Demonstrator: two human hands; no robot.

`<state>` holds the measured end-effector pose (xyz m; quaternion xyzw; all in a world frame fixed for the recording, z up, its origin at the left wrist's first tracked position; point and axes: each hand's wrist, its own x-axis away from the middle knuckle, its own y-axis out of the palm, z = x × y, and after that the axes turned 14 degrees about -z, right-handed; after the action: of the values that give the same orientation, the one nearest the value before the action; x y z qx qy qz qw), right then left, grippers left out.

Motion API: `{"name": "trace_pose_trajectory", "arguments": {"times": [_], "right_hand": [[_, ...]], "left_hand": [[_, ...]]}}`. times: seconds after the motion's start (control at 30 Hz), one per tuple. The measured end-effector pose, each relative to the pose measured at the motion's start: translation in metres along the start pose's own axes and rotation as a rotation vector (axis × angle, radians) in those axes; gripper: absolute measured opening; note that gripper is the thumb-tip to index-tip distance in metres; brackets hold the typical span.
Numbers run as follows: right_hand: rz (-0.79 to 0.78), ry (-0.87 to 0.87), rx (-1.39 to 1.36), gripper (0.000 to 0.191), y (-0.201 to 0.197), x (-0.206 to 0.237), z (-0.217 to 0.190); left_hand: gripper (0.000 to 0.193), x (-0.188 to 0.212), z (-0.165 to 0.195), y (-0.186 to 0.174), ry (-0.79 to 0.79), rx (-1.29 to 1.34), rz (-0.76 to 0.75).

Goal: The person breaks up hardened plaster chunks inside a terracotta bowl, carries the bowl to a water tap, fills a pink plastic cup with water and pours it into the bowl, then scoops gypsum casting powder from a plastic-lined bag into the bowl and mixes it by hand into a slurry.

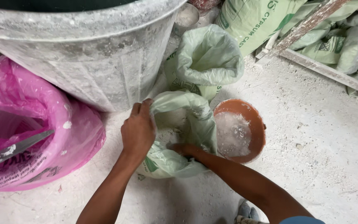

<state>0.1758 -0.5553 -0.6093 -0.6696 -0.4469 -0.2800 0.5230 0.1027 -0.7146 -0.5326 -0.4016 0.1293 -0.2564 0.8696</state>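
A pale green plastic sack [195,124] with white powder inside stands on the dusty floor at the middle of the head view. My left hand [138,130] grips the rolled rim of that sack at its left side. My right hand [184,150] reaches down into the sack's mouth, and its fingers are hidden inside. Right beside the sack sits a round orange bowl [257,124] holding white powder.
A large grey powder-crusted tub [88,54] stands behind. A pink plastic sack [42,124] with a metal blade [15,148] lying in it is at left. A second green sack [208,62] stands behind. Stacked sacks [328,45] and wooden boards [307,25] lie at upper right.
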Motion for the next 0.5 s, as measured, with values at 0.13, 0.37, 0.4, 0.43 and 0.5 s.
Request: {"name": "trace_pose_trajectory", "arguments": {"times": [0.13, 0.37, 0.4, 0.43, 0.5], "right_hand": [[0.093, -0.035, -0.097, 0.039, -0.053, -0.012, 0.013], [0.305, 0.247, -0.006, 0.037, -0.078, -0.047, 0.028], [0.255, 0.228, -0.007, 0.037, -0.07, -0.052, 0.027], [0.202, 0.21, -0.009, 0.036, -0.063, -0.055, 0.024], [0.112, 0.133, -0.014, 0.036, -0.047, -0.054, 0.02]], "left_hand": [[0.041, -0.009, -0.013, -0.009, 0.068, 0.086, 0.168], [0.042, 0.013, -0.004, -0.002, 0.103, 0.047, 0.048], [0.042, 0.014, -0.003, -0.003, 0.082, 0.046, 0.032], [0.044, 0.015, -0.002, -0.004, 0.078, 0.033, 0.024], [0.046, 0.014, -0.001, -0.006, 0.091, 0.024, 0.023]]}}
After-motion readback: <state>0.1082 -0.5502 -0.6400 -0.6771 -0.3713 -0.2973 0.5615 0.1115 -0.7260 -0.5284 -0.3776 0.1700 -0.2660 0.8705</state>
